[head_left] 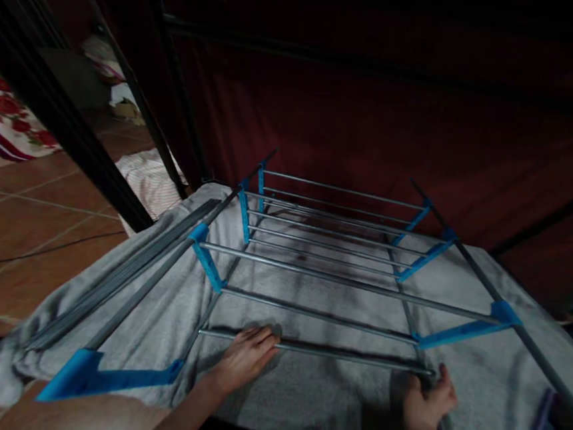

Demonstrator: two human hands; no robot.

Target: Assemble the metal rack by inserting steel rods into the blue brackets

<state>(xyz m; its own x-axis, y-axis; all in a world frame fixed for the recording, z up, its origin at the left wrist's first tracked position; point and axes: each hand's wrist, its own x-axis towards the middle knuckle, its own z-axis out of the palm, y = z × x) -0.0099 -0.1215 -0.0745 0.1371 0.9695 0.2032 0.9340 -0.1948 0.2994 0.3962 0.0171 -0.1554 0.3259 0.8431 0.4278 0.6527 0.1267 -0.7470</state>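
1. Crossbar (339,355), between the lower rails of the rack frame (341,281), at its near side, over a gray blanket (320,402); looks like metal tube, so likely light, stiff and a little slippery, best held near both ends.
2. Left hand (246,359), left of the rack frame's middle: fingers curled over the crossbar, apparently clamped on it.
3. Right hand (428,401), at the rack frame's right lower rail: thumb and fingers straddle the crossbar's end; cannot tell whether they grip.

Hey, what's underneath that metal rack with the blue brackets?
A gray blanket lies under the rack, showing between its metal bars. Your left hand hides a small patch of it. What the blanket itself covers can't be seen.
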